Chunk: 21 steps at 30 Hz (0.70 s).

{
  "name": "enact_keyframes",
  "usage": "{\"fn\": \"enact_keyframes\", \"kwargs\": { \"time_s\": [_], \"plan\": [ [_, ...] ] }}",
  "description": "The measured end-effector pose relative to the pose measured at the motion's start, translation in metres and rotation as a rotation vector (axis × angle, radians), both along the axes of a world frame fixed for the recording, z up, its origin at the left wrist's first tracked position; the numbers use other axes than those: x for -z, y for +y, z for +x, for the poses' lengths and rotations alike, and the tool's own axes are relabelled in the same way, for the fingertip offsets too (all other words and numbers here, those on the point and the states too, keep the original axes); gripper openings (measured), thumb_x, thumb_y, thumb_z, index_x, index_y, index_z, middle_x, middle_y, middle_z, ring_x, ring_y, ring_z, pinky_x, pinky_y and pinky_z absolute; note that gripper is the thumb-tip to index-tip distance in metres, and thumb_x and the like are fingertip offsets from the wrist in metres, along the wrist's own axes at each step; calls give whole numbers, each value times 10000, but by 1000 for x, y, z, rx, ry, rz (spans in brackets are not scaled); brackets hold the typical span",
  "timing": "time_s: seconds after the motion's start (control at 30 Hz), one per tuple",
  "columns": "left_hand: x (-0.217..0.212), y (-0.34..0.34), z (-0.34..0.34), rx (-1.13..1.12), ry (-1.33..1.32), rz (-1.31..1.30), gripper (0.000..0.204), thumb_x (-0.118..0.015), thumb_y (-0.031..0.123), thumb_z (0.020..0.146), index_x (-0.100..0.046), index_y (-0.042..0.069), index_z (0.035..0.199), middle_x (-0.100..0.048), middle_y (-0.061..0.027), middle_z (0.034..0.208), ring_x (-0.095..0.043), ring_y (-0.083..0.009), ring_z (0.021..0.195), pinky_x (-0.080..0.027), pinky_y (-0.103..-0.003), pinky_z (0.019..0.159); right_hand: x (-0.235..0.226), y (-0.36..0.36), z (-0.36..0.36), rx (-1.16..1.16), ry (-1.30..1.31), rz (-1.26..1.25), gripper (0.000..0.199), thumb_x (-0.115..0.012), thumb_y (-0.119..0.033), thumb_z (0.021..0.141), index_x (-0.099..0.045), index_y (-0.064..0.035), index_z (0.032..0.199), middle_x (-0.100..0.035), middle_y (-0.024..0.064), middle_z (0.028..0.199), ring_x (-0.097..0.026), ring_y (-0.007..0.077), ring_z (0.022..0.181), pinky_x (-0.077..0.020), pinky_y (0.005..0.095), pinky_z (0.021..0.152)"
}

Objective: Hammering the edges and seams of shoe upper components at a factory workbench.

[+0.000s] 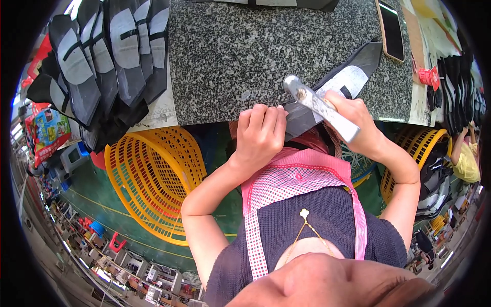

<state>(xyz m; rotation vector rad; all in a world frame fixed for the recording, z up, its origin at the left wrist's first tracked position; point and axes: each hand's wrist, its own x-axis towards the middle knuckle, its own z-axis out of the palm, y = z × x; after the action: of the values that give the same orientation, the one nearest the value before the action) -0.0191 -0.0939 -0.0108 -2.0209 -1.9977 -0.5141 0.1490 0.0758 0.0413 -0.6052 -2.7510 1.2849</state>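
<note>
My right hand [357,125] is closed round a hammer, and its silver metal head [322,108] slants over the near edge of the stone slab. Under the hammer lies a long black panel with a pale grey patch [348,79], running up to the right across the slab. My left hand [262,134] is at the panel's near left end, fingers curled and pressed together on it. The hammer's handle is mostly hidden by my right hand. Part of the panel is covered by the hammer and my fingers.
A speckled granite slab [230,56] tops the bench. Similar panels [125,43] lie overlapped at the left, with more hanging at the far right. A phone [391,30] rests near the right edge. Yellow baskets [148,184] stand below on both sides. Another person [466,158] is far right.
</note>
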Motion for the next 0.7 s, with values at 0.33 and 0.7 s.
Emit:
{"fn": "enact_keyframes", "kwargs": {
  "time_s": [0.33, 0.7],
  "plan": [
    [23, 0, 37, 163, -125, -9, 380, -635, 218, 914, -661, -47, 1185, -662, -148, 1198, -643, -257, 1115, -542, -354, 940, 1, 1, -4, -84, -20, 54, 179, -609, -204, 961, -531, -43, 969, -657, 219, 750, -663, 436, 742, -520, 522, 625],
    [3, 30, 12, 115, -653, -66, 362, -629, 75, 872, -675, 106, 1230, -561, -81, 981, -555, -252, 914, -478, -386, 735, 31, 31, 34, 340, 265, -269, 321, -539, -328, 1060, -551, -14, 995, -510, 13, 670, -495, 147, 539, -434, 301, 496]
  ]
}}
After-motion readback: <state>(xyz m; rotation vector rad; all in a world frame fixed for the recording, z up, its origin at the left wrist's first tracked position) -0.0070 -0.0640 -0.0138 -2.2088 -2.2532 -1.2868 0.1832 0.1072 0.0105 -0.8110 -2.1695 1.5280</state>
